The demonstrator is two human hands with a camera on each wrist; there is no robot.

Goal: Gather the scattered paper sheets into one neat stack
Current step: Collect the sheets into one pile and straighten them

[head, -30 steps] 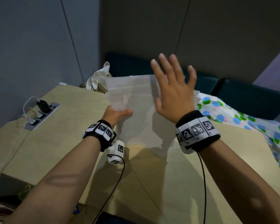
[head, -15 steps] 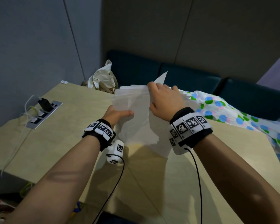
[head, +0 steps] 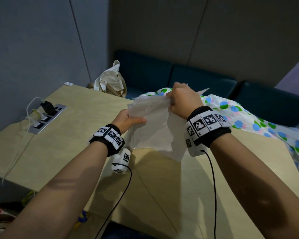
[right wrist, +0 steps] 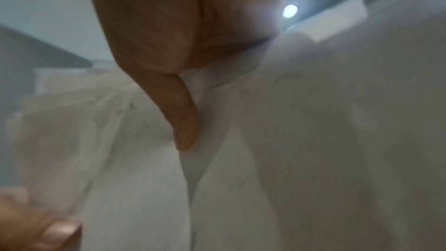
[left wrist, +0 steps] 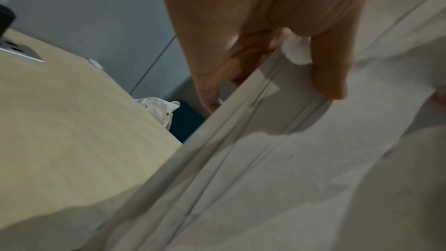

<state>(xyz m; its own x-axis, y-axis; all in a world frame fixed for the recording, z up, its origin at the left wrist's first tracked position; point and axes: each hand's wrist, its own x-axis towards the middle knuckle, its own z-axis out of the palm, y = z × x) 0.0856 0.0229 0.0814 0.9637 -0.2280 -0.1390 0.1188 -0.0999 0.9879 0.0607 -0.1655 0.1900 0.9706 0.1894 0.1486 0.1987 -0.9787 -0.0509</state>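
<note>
Thumb (right wrist: 185, 121) against white paper sheets (right wrist: 313, 140)

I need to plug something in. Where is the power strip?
In the head view, the power strip sits recessed in the wooden table near its left edge, by the grey wall, left of the left hand.

A tan table (head: 62, 152) is filling the foreground. A power strip (head: 47, 118) is sitting sunk into its left part, with a black plug (head: 47, 107) and white cables (head: 16, 152) trailing off the near edge. A cream cloth bag (head: 110, 80) is slumping at the far corner. A dotted cloth (head: 259, 121) is lying over the right edge. A dark blue sofa (head: 188, 75) is standing behind, against grey walls (head: 33, 40).
</note>
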